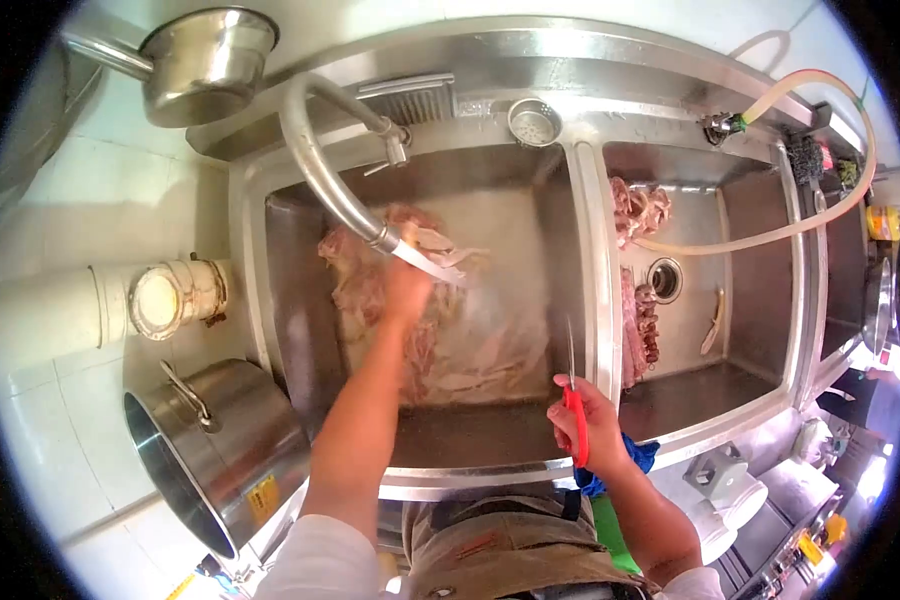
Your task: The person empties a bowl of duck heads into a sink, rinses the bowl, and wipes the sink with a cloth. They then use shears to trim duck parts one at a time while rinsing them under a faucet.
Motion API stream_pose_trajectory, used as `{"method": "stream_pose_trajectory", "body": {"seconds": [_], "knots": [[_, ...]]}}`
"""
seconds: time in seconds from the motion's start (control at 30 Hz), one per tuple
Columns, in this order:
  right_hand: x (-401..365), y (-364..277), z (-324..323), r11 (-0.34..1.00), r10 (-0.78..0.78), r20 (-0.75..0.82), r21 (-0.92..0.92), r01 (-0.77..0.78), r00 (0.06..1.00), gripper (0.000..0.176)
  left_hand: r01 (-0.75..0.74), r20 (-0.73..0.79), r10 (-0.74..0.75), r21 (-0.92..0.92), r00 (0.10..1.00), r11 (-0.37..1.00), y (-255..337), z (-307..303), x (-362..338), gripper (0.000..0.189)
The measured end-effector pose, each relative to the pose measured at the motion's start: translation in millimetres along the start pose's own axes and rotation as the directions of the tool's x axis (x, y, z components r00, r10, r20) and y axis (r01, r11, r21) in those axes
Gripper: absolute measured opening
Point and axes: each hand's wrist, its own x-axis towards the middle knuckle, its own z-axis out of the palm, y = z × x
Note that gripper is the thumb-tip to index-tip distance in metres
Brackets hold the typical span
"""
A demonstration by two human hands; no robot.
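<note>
White tiled wall [60, 190], steel pot [210, 450] left, bright light.

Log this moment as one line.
left hand: on raw meat, left basin, under faucet | right hand: holds red scissors, blades up

Left hand [407, 288] gripping meat strip [438, 250] under faucet [322, 165], right hand [582, 418] holding red-handled scissors [574, 405], steel sink [590, 250]

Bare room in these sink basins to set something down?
Free: right basin floor front, between drain and near rim; thin front strip of left basin. Crowded: meat pile under faucet, where left hand clutches it; meat strips along right basin's left wall. Right hand holds scissors.
</note>
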Motion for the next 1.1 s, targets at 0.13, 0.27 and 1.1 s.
{"method": "stream_pose_trajectory", "body": {"seconds": [0.13,0.27,1.1], "knots": [[-3,-4,7,1.0,0.008,0.011,0.0,-0.008,1.0,0.046,-0.005,-0.08,-0.071,-0.696,0.994,0.718,24,-15,76,0.032],[-7,-8,11,0.999,0.037,0.057,0.015,-0.038,0.998,0.047,0.087,-0.091,-0.158,-0.53,0.983,0.844,114,-9,66,0.045],[2,-4,-19,0.863,-0.356,0.244,-0.284,0.417,0.902,0.052,0.289,0.597,-0.122,-0.193,0.793,0.938,73,-16,-111,0.03]]}}
